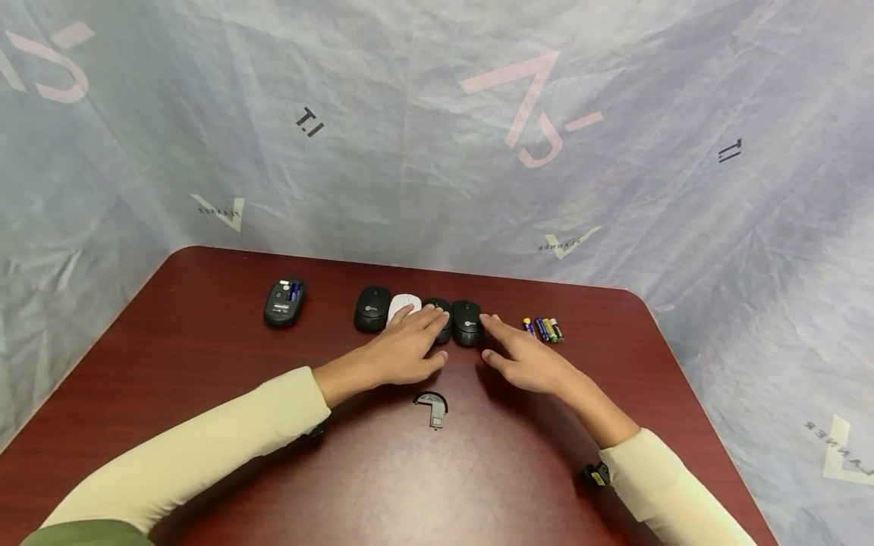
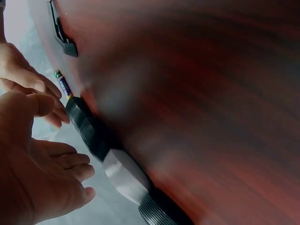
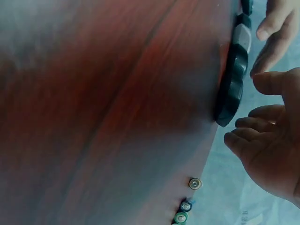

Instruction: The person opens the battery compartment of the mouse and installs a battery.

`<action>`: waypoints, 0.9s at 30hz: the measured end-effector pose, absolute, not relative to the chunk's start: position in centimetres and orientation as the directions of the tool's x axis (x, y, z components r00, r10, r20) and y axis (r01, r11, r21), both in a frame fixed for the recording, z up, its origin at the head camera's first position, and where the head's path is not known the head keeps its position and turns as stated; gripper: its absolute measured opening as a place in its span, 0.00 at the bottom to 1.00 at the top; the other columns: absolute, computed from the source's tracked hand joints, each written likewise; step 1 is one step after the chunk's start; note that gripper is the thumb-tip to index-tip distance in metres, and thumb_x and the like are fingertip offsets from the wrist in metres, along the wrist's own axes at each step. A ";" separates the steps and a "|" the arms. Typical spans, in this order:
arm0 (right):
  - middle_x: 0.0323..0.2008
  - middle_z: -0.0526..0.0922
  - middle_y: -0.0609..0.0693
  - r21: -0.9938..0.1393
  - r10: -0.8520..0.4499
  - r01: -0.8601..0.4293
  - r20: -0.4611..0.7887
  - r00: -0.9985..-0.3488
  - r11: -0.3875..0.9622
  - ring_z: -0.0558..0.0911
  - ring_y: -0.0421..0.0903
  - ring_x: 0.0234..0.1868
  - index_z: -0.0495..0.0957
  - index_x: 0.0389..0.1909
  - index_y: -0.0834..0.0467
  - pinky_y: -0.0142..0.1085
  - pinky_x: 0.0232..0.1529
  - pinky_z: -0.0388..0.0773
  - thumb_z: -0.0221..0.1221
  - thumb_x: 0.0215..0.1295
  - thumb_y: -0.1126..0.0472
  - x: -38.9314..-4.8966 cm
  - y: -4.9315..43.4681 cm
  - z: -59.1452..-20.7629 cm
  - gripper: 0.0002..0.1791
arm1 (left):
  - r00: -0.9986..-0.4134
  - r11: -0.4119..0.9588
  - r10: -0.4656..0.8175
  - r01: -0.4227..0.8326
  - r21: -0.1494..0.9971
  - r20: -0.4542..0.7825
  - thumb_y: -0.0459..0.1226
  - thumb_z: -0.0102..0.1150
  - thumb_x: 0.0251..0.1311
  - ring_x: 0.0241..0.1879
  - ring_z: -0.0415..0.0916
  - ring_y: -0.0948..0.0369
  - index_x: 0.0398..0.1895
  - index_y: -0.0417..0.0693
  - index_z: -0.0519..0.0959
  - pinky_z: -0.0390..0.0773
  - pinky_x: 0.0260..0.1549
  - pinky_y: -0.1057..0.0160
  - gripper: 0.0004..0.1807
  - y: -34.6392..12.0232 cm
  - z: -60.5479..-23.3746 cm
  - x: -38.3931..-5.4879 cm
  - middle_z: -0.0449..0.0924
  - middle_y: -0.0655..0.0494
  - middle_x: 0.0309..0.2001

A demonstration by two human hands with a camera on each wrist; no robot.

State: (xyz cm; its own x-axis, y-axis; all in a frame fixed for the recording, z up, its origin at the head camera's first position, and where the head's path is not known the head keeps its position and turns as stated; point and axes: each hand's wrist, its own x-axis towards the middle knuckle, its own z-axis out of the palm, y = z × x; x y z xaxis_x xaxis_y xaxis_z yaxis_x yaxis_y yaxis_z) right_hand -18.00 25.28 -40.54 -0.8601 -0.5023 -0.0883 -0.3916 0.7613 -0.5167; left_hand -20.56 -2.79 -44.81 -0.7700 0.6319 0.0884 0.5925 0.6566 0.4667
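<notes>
Three black mice and a white mouse (image 1: 404,300) stand side by side in a row. My left hand (image 1: 404,350) reaches over the white mouse and the black mouse (image 1: 438,302) beside it, partly hiding both; its fingers are extended. At the right end of the row, the fingertips of my right hand (image 1: 529,359) are at the side of another black mouse (image 1: 467,321); contact is hard to tell. The leftmost black mouse (image 1: 372,308) of the row is uncovered. In front of the left hand lies a dark, curved battery cover (image 1: 435,407).
An upturned black mouse (image 1: 284,303) lies apart at the left, its battery bay uncovered with a blue battery inside. Several small batteries (image 1: 542,329) lie beyond the right hand. A printed grey cloth (image 1: 410,152) hangs behind the dark red table (image 1: 382,485).
</notes>
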 end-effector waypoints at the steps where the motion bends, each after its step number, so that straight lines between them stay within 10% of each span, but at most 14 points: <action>1: 0.89 0.59 0.66 -0.497 -0.508 -0.402 -0.092 -0.857 0.769 0.59 0.66 0.90 0.54 0.91 0.63 0.67 0.88 0.63 0.58 0.88 0.57 -18.0 25.2 -40.6 0.40 | -0.768 0.660 0.636 0.591 0.464 0.074 0.51 0.56 0.80 0.91 0.54 0.40 0.87 0.34 0.64 0.42 0.92 0.33 0.43 -2.5 -44.6 -20.4 0.62 0.35 0.88; 27: 0.90 0.54 0.67 -0.386 -0.561 -0.482 -0.122 -0.819 0.787 0.59 0.67 0.90 0.56 0.89 0.69 0.66 0.89 0.62 0.52 0.90 0.58 -18.9 25.1 -41.1 0.35 | -0.709 0.691 0.705 0.683 0.237 -0.016 0.51 0.41 0.88 0.92 0.52 0.45 0.86 0.38 0.68 0.44 0.94 0.41 0.36 1.4 -43.2 -20.3 0.65 0.40 0.87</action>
State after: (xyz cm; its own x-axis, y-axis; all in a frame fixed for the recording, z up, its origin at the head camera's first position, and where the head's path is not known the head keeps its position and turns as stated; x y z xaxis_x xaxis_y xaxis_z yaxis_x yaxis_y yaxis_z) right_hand -18.93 25.12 -41.08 -0.8189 -0.5609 -0.1218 -0.4815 0.7868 -0.3862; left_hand -20.30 1.40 -43.16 -0.7086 0.7055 -0.0156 0.6827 0.6910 0.2375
